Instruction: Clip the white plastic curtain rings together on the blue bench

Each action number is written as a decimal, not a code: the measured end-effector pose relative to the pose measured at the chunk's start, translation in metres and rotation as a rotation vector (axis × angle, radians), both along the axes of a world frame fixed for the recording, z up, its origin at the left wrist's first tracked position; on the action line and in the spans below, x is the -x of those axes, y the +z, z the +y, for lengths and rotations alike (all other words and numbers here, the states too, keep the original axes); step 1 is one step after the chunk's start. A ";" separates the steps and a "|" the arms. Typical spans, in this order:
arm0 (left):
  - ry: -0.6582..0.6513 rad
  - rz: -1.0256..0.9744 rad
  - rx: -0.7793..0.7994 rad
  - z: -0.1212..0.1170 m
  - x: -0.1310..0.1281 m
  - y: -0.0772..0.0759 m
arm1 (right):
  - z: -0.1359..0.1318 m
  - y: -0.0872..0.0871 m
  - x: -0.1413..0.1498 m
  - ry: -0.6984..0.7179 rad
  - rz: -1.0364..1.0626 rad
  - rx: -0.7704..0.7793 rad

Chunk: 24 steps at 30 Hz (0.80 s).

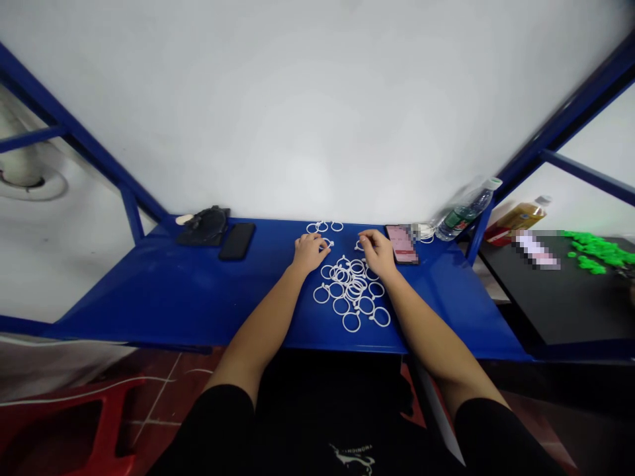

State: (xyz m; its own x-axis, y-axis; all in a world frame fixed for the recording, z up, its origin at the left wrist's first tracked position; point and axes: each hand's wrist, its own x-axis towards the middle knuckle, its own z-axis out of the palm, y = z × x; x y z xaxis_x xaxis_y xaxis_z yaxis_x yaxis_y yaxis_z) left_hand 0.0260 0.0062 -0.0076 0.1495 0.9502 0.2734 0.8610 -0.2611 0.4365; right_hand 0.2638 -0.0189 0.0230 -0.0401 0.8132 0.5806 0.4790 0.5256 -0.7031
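My left hand (308, 253) is over the blue table, its fingers curled and closed at a white curtain ring (326, 243). Level with it on the right, my right hand (378, 254) pinches another white ring (358, 245), partly hidden behind the fingers. Between my forearms lies a loose pile of white plastic curtain rings (353, 285), each with a small knob or eyelet; several overlap. Just beyond my left hand, near the wall, lie 3 more rings (323, 227).
On the blue table (163, 291), a black phone (237, 240) and a dark pouch-like item (206, 227) lie left. A lit phone (403, 244), a white cable (425, 232) and a plastic bottle (466, 213) are right. Green pieces (598, 250) lie on a black side table (546, 297).
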 end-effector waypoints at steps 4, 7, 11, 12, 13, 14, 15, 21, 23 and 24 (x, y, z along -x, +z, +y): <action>-0.108 -0.106 -0.086 -0.006 -0.008 0.007 | 0.005 -0.008 0.000 0.038 -0.162 -0.003; -0.227 -0.290 -0.211 -0.012 -0.016 0.015 | 0.008 -0.012 0.001 0.080 -0.233 0.017; -0.375 -0.488 -0.233 -0.020 -0.027 0.015 | 0.004 -0.009 0.005 0.153 -0.238 -0.035; -0.388 -0.522 -0.213 -0.021 -0.029 0.013 | 0.001 -0.007 0.006 0.167 -0.228 -0.054; -0.390 -0.551 -0.191 -0.021 -0.030 0.010 | 0.000 -0.005 0.007 0.180 -0.219 -0.068; -0.383 -0.574 -0.171 -0.021 -0.031 0.008 | -0.002 -0.004 0.007 0.192 -0.215 -0.077; -0.370 -0.591 -0.155 -0.021 -0.031 0.007 | -0.004 -0.002 0.008 0.203 -0.216 -0.080; -0.362 -0.615 -0.077 -0.020 -0.028 0.007 | -0.006 0.001 0.009 0.228 -0.182 -0.013; -0.377 -0.613 -0.039 -0.021 -0.028 0.008 | -0.006 0.002 0.010 0.229 -0.156 0.017; -0.379 -0.613 -0.026 -0.021 -0.028 0.008 | -0.006 0.002 0.011 0.227 -0.144 0.026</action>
State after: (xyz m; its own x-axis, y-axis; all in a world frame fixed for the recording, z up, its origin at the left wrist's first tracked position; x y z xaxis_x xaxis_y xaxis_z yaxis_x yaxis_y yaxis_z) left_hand 0.0539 -0.0146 0.0005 0.2806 0.8554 0.4353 0.3111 -0.5102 0.8018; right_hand 0.2532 -0.0251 0.0254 -0.3042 0.7887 0.5343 0.4468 0.6135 -0.6511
